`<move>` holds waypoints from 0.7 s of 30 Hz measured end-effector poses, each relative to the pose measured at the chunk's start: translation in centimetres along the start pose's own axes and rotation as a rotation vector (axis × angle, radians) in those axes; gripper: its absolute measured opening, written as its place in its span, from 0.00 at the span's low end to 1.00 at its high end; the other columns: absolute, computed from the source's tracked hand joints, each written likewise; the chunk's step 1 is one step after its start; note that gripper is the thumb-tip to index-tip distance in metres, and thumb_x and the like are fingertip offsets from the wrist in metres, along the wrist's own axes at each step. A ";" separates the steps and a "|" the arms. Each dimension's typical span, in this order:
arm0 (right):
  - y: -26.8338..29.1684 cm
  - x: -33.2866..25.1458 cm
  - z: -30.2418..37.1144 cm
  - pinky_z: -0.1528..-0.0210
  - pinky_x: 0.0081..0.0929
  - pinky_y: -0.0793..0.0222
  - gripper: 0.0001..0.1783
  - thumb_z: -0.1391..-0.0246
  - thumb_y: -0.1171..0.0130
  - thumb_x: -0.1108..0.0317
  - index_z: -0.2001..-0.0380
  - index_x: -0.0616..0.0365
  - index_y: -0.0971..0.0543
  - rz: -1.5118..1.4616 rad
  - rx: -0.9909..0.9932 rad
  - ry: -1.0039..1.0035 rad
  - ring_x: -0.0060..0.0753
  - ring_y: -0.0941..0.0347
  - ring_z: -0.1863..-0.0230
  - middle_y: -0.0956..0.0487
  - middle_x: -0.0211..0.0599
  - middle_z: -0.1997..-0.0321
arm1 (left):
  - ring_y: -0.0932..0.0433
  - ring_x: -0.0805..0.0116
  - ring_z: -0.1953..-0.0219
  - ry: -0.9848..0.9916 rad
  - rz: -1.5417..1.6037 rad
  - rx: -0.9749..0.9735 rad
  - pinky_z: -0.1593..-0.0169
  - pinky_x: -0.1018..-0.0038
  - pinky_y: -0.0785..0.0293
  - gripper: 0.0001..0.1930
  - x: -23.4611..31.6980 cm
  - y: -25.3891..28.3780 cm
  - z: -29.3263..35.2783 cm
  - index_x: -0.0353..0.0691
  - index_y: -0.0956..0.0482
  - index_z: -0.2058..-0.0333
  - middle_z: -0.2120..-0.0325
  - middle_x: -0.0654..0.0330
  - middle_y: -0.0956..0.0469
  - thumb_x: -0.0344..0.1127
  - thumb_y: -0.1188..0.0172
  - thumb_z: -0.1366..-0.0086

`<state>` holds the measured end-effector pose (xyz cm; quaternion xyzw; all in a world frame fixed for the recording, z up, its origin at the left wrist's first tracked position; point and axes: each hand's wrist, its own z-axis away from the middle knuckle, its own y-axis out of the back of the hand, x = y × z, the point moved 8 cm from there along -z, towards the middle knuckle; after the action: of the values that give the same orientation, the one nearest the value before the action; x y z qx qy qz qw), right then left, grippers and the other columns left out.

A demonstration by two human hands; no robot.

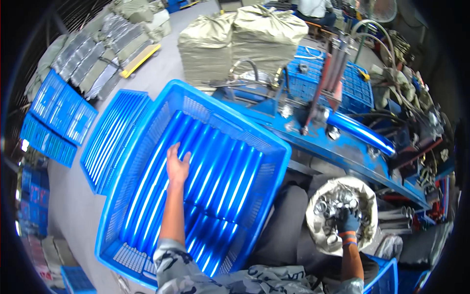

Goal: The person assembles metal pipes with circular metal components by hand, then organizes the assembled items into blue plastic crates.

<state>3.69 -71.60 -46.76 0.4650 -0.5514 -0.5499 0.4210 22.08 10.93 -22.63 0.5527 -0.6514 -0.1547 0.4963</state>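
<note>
My left hand (177, 165) is bare, its fingers spread over the shiny blue metal tubes (215, 159). Whether it touches a tube is hard to see, but nothing is gripped in it. The tubes lie side by side in a big blue plastic crate (105, 220). My right hand (347, 221), in a dark glove with an orange cuff, reaches down into a pale sack (313, 236). Silvery metal rings (338, 198) fill that sack, and the gloved fingertips are lost among them. Another blue tube (360, 132) sits in a fixture on the blue machine bench (303, 128).
A second crate of blue tubes (115, 137) stands to the left. Large wrapped bundles (240, 44) rise beyond the bench. Upright metal posts and a lever (325, 83) stick up from the machine. Bare metal pipes (396, 219) lie right of the sack. A person (316, 10) sits far off.
</note>
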 end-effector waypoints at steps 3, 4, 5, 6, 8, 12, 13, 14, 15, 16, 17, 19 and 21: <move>-0.8 1.3 -0.7 0.33 0.68 0.32 0.30 0.46 0.24 0.46 0.44 0.49 0.15 0.047 0.032 0.047 0.71 0.26 0.35 0.18 0.55 0.39 | 0.35 0.38 0.20 0.173 -0.425 -0.044 0.18 0.47 0.39 0.44 -10.9 -3.1 -0.6 0.36 0.32 0.23 0.21 0.39 0.35 0.45 0.23 0.31; -1.1 1.9 -0.8 0.38 0.68 0.29 0.26 0.46 0.25 0.47 0.50 0.50 0.14 0.069 0.042 0.060 0.70 0.24 0.41 0.17 0.55 0.46 | 0.39 0.38 0.18 0.251 -0.480 -0.091 0.16 0.44 0.44 0.46 -13.4 -3.2 -1.4 0.37 0.34 0.21 0.20 0.38 0.38 0.47 0.23 0.31; -1.4 2.1 -0.9 0.43 0.67 0.27 0.22 0.46 0.25 0.48 0.55 0.51 0.13 0.089 0.052 0.075 0.68 0.21 0.47 0.16 0.54 0.52 | 0.42 0.41 0.16 0.313 -0.514 -0.105 0.16 0.41 0.45 0.49 -15.4 -2.7 -1.9 0.38 0.36 0.20 0.18 0.42 0.39 0.51 0.23 0.31; -1.3 2.0 -1.0 0.49 0.66 0.25 0.19 0.46 0.26 0.49 0.61 0.53 0.12 0.109 0.069 0.078 0.67 0.18 0.53 0.14 0.54 0.58 | 0.43 0.43 0.16 0.356 -0.528 -0.147 0.16 0.40 0.46 0.50 -16.3 -3.1 -3.1 0.39 0.38 0.19 0.18 0.45 0.40 0.53 0.24 0.31; -1.8 0.7 -1.5 0.54 0.66 0.23 0.17 0.46 0.26 0.50 0.67 0.54 0.11 0.108 0.086 0.107 0.65 0.16 0.60 0.13 0.53 0.65 | 0.46 0.46 0.14 0.442 -0.613 -0.244 0.16 0.38 0.47 0.55 -18.8 -2.0 -4.5 0.40 0.43 0.16 0.16 0.51 0.41 0.60 0.25 0.31; -1.6 0.8 -1.7 0.50 0.65 0.24 0.16 0.46 0.25 0.52 0.59 0.49 0.11 0.072 0.015 0.046 0.64 0.16 0.55 0.13 0.50 0.60 | 0.35 0.41 0.19 0.525 -0.587 -0.326 0.16 0.41 0.44 0.72 -17.6 -2.7 -7.1 0.39 0.42 0.18 0.22 0.43 0.33 0.75 0.17 0.51; -1.5 1.1 -1.4 0.49 0.65 0.24 0.17 0.46 0.25 0.53 0.57 0.47 0.11 0.060 -0.006 0.033 0.64 0.17 0.53 0.13 0.49 0.58 | 0.33 0.40 0.21 0.550 -0.561 -0.404 0.18 0.41 0.41 0.75 -17.4 -2.8 -6.3 0.37 0.38 0.20 0.24 0.42 0.30 0.76 0.15 0.58; -1.4 0.9 -1.3 0.48 0.64 0.24 0.18 0.46 0.25 0.53 0.55 0.46 0.12 0.040 -0.026 0.026 0.64 0.17 0.52 0.13 0.49 0.57 | 0.32 0.40 0.21 0.533 -0.551 -0.436 0.19 0.42 0.38 0.75 -17.1 -3.0 -5.8 0.35 0.36 0.21 0.25 0.42 0.28 0.76 0.14 0.60; -1.6 0.8 -1.4 0.47 0.64 0.25 0.18 0.46 0.24 0.54 0.53 0.45 0.12 0.013 -0.044 0.025 0.63 0.17 0.51 0.14 0.48 0.56 | 0.30 0.41 0.21 0.519 -0.546 -0.462 0.20 0.44 0.34 0.75 -16.8 -2.7 -5.4 0.34 0.35 0.23 0.25 0.41 0.27 0.76 0.12 0.62; -1.9 0.7 -1.0 0.46 0.64 0.25 0.20 0.46 0.24 0.54 0.51 0.43 0.12 -0.013 -0.066 0.024 0.63 0.17 0.50 0.14 0.47 0.55 | 0.29 0.41 0.22 0.492 -0.535 -0.514 0.20 0.46 0.32 0.75 -16.5 -2.7 -5.1 0.33 0.34 0.23 0.26 0.40 0.26 0.75 0.12 0.62; -1.9 0.9 -0.4 0.45 0.64 0.25 0.21 0.46 0.24 0.55 0.49 0.42 0.12 -0.026 -0.098 0.013 0.63 0.18 0.48 0.14 0.47 0.53 | 0.27 0.42 0.23 0.462 -0.519 -0.585 0.21 0.48 0.30 0.75 -15.8 -3.4 -4.1 0.31 0.34 0.23 0.26 0.39 0.26 0.74 0.12 0.62; -1.3 -0.2 -0.9 0.54 0.62 0.20 0.19 0.48 0.19 0.49 0.58 0.46 0.09 -0.005 0.090 0.059 0.63 0.14 0.60 0.11 0.44 0.61 | 0.24 0.42 0.25 0.478 -0.373 -0.524 0.20 0.53 0.29 0.77 -15.7 -3.1 -2.2 0.30 0.37 0.21 0.26 0.39 0.25 0.74 0.12 0.62; -1.2 0.2 -0.5 0.54 0.64 0.22 0.18 0.46 0.22 0.50 0.56 0.45 0.10 0.018 0.188 0.206 0.64 0.15 0.61 0.12 0.46 0.64 | 0.24 0.42 0.25 0.522 -0.314 -0.608 0.20 0.54 0.29 0.77 -12.9 -5.8 0.0 0.29 0.36 0.21 0.26 0.38 0.26 0.74 0.12 0.61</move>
<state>4.18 -71.89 -47.90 0.5515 -0.5583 -0.4414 0.4350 24.06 20.19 -33.09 0.4943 -0.3365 -0.2683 0.7553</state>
